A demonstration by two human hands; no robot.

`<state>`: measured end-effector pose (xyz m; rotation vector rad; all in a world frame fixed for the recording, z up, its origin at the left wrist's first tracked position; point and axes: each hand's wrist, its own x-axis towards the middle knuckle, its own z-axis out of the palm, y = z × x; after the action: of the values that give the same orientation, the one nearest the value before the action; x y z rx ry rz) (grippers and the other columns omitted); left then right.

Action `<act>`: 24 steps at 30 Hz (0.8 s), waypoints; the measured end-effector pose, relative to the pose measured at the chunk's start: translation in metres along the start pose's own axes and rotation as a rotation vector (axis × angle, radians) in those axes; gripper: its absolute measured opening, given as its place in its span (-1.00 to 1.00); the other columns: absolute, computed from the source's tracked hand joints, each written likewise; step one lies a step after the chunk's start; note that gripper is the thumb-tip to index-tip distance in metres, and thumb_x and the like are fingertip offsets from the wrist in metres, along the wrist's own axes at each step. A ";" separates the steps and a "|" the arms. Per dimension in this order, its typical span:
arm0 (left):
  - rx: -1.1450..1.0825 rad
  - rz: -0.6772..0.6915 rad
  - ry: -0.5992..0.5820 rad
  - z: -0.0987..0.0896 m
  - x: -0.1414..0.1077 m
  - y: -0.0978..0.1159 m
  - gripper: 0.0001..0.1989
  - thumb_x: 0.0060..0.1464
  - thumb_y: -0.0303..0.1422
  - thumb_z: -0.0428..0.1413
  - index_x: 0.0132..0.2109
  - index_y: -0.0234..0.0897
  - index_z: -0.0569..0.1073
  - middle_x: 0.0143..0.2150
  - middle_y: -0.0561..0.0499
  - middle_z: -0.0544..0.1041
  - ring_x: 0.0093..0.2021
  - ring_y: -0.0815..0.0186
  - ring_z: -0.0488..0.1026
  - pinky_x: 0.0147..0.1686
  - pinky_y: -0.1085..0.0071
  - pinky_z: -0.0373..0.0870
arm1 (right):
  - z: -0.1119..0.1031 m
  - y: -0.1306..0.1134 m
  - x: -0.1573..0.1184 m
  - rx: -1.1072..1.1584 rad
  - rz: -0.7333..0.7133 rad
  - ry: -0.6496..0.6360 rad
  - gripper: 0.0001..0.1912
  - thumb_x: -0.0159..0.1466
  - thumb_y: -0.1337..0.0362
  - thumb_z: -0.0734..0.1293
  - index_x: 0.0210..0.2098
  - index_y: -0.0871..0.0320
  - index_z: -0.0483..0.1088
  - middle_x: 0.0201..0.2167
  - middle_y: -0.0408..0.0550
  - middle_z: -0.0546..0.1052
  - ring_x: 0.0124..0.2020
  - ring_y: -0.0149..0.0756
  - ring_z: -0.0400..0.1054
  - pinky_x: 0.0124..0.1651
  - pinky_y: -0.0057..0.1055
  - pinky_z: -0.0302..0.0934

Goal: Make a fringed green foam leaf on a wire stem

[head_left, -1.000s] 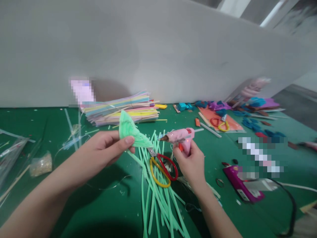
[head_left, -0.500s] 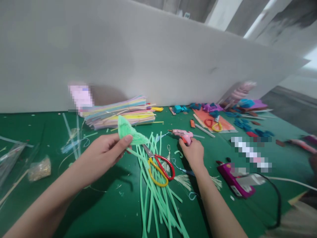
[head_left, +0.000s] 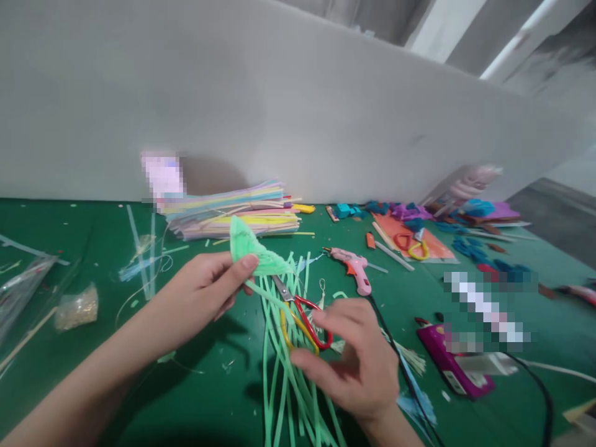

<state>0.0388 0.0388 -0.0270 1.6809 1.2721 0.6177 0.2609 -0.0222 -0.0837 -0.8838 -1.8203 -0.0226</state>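
My left hand (head_left: 223,279) pinches a light-green, fan-shaped piece made of fuzzy pipe cleaners (head_left: 251,251) above the table, with one stem trailing from it. My right hand (head_left: 354,360) has thumb and fingers apart and reaches over the handles of the scissors (head_left: 302,316), one red and one yellow; whether it touches them I cannot tell. The scissors lie on a spread of loose green pipe cleaners (head_left: 279,372), blades pointing up and left. A pink hot glue gun (head_left: 354,264) rests on the table beyond my right hand, its black cord running toward me.
Bundles of pastel pipe cleaners (head_left: 228,214) lie at the back by the grey partition (head_left: 209,93). To the right are a magenta box (head_left: 454,366), cords and an orange sheet (head_left: 391,226) with another pair of scissors (head_left: 412,242). A bag of small beads (head_left: 77,307) sits left.
My right hand has let go of the glue gun and come back toward me, over the scissors' handles. My left hand still holds the green piece. The view has shifted slightly.
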 end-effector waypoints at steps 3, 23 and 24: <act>0.022 0.015 -0.013 0.005 0.001 0.001 -0.48 0.22 0.09 -0.09 -0.49 -0.22 0.30 -0.68 0.17 0.23 -0.65 0.41 0.15 -0.61 0.47 0.11 | 0.005 -0.015 -0.001 -0.082 -0.023 0.012 -0.59 0.14 0.40 0.47 -0.04 0.08 0.38 -0.35 -0.12 0.46 -0.35 -0.30 0.35 -0.30 -0.32 0.29; 0.129 0.158 -0.110 0.010 0.003 -0.005 -0.67 0.17 -0.04 0.10 -0.08 -0.15 0.49 -0.24 0.05 0.56 -0.39 0.29 0.34 -0.44 0.43 0.26 | 0.020 0.023 -0.005 1.072 1.059 -0.255 -0.71 0.09 0.20 0.52 -0.21 0.08 0.51 -0.41 -0.18 0.51 -0.49 -0.46 0.39 -0.48 -0.53 0.37; 0.120 0.154 -0.104 0.010 0.004 -0.005 -0.67 0.17 -0.03 0.10 -0.07 -0.14 0.48 -0.23 0.05 0.56 -0.38 0.29 0.34 -0.44 0.43 0.26 | 0.021 0.023 -0.005 1.064 1.053 -0.258 -0.69 0.06 0.21 0.54 -0.20 0.07 0.52 -0.39 -0.16 0.53 -0.45 -0.44 0.42 -0.46 -0.51 0.39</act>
<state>0.0458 0.0391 -0.0369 1.8985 1.1322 0.5454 0.2581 0.0005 -0.1057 -0.9227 -1.0810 1.6053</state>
